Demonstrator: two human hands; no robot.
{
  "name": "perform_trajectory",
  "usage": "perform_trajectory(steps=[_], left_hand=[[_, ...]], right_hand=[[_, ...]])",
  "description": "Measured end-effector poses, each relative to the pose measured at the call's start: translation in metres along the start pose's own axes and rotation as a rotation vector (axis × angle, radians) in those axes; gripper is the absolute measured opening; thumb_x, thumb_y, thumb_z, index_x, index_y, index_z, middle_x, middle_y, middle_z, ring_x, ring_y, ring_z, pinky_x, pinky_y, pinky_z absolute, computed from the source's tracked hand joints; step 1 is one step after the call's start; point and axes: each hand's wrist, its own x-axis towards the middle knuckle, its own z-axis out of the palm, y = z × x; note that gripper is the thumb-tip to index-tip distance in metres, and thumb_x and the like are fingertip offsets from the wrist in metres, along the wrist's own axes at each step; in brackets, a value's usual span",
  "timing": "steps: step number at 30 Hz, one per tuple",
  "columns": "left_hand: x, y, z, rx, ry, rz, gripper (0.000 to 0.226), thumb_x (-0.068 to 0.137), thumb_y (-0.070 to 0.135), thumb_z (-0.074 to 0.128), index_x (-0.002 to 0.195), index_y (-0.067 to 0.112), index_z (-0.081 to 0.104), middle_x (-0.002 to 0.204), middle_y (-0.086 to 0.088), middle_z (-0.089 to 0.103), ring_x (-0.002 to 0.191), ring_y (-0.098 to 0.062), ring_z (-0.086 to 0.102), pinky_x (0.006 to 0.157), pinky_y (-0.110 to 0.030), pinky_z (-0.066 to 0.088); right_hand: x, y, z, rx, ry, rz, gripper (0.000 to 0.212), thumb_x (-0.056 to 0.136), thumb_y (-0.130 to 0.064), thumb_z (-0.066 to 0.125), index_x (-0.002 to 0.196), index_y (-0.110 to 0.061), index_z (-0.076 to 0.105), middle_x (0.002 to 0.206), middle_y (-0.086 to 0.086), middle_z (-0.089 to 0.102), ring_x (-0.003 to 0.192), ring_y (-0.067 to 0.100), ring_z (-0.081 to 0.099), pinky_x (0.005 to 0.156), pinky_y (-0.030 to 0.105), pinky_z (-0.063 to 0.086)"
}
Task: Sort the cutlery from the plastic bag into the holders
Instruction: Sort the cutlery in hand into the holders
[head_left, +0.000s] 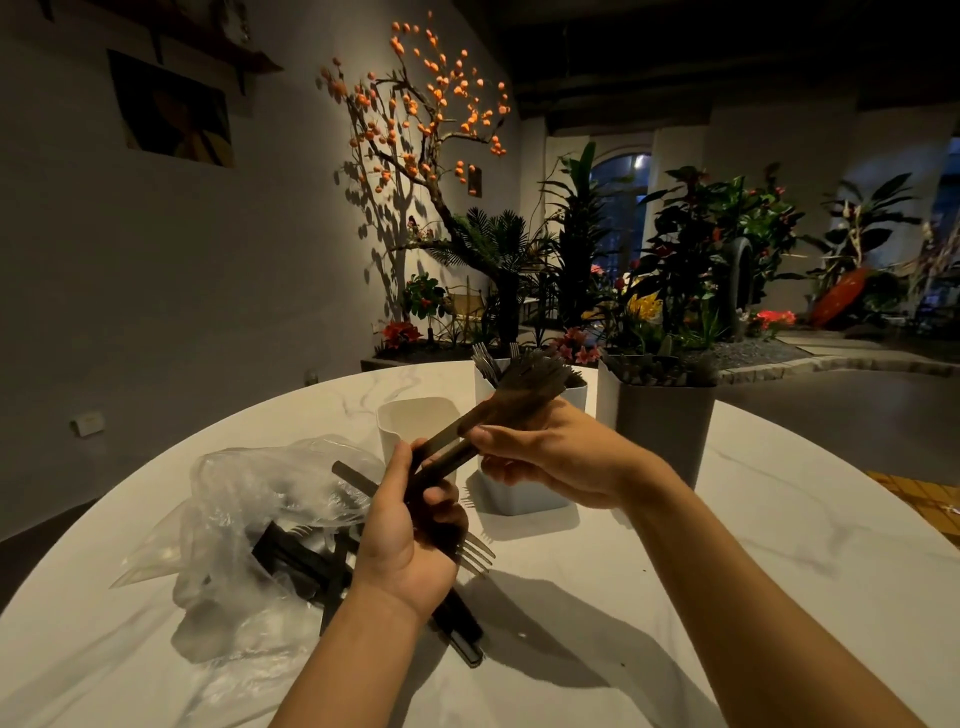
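My left hand grips a bunch of cutlery; fork tines poke out below it and dark handles stick out under the wrist. My right hand pinches a blurred bundle of forks angled up toward the holders. A clear plastic bag lies at the left with several dark-handled pieces inside. Three holders stand behind my hands: a cream one, a pale blue one with forks in it, and a grey one with cutlery in it.
A round white marble table carries everything. Beyond its far edge is a planter bed with green plants and an orange-blossomed tree. A yellow tiled patch shows past the table's right edge.
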Motion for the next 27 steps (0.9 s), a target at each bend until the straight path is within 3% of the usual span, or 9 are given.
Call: perform_trajectory(steps=[5, 8, 12, 16, 19, 23, 27], left_hand=[[0.003, 0.009, -0.002, -0.016, 0.036, 0.033, 0.027, 0.100, 0.042, 0.057, 0.088, 0.019, 0.065, 0.066, 0.006, 0.053, 0.044, -0.002, 0.042, 0.045, -0.014, 0.035], [0.002, 0.007, -0.002, -0.008, 0.004, 0.019, 0.035, 0.102, 0.043, 0.053, 0.080, 0.018, 0.064, 0.066, 0.007, 0.050, 0.044, -0.002, 0.040, 0.045, -0.015, 0.033], [0.002, 0.004, -0.001, -0.010, -0.011, -0.019, 0.054, 0.102, 0.045, 0.052, 0.059, 0.017, 0.071, 0.063, 0.007, 0.047, 0.044, -0.003, 0.040, 0.042, -0.015, 0.034], [0.005, 0.000, -0.005, 0.042, 0.011, -0.046, 0.036, 0.100, 0.047, 0.055, 0.081, 0.016, 0.061, 0.064, 0.007, 0.047, 0.045, -0.003, 0.042, 0.044, -0.016, 0.035], [0.007, -0.004, -0.007, 0.066, 0.012, -0.040, 0.030, 0.100, 0.046, 0.056, 0.088, 0.019, 0.062, 0.067, 0.007, 0.049, 0.047, -0.003, 0.043, 0.045, -0.017, 0.035], [0.008, -0.005, -0.007, 0.093, 0.006, -0.045, 0.029, 0.100, 0.046, 0.056, 0.087, 0.020, 0.061, 0.068, 0.007, 0.049, 0.047, -0.003, 0.042, 0.046, -0.017, 0.033], [0.009, -0.007, -0.008, 0.094, 0.007, -0.058, 0.030, 0.100, 0.047, 0.055, 0.087, 0.020, 0.060, 0.068, 0.007, 0.048, 0.046, -0.003, 0.042, 0.043, -0.017, 0.033]], right_hand=[[-0.018, -0.024, -0.024, 0.280, 0.122, -0.048, 0.019, 0.086, -0.008, 0.062, 0.102, 0.000, 0.063, 0.099, 0.016, 0.069, 0.079, 0.018, 0.068, 0.075, 0.025, 0.061], [-0.034, -0.038, -0.048, 0.308, 0.345, -0.153, 0.013, 0.091, -0.007, 0.058, 0.100, 0.001, 0.062, 0.101, 0.021, 0.067, 0.077, 0.019, 0.070, 0.071, 0.023, 0.061], [-0.049, -0.048, -0.080, -0.131, 0.855, -0.210, 0.011, 0.102, -0.016, 0.054, 0.093, -0.012, 0.060, 0.094, 0.011, 0.070, 0.076, 0.016, 0.074, 0.072, 0.027, 0.061], [-0.052, -0.038, -0.104, -0.545, 1.188, -0.275, 0.023, 0.103, -0.027, 0.053, 0.080, -0.028, 0.055, 0.083, 0.003, 0.068, 0.075, 0.019, 0.073, 0.074, 0.044, 0.062], [-0.048, -0.029, -0.111, -0.744, 1.235, -0.215, 0.026, 0.102, -0.030, 0.052, 0.078, -0.024, 0.057, 0.076, 0.005, 0.067, 0.071, 0.023, 0.070, 0.069, 0.048, 0.061], [-0.036, -0.012, -0.110, -0.870, 1.119, -0.013, 0.026, 0.102, -0.033, 0.051, 0.087, -0.013, 0.061, 0.074, 0.005, 0.064, 0.069, 0.023, 0.064, 0.070, 0.048, 0.059], [-0.024, 0.013, -0.105, -0.927, 1.025, 0.173, 0.024, 0.101, -0.036, 0.055, 0.100, -0.014, 0.064, 0.098, 0.010, 0.063, 0.083, 0.028, 0.061, 0.078, 0.046, 0.057]])
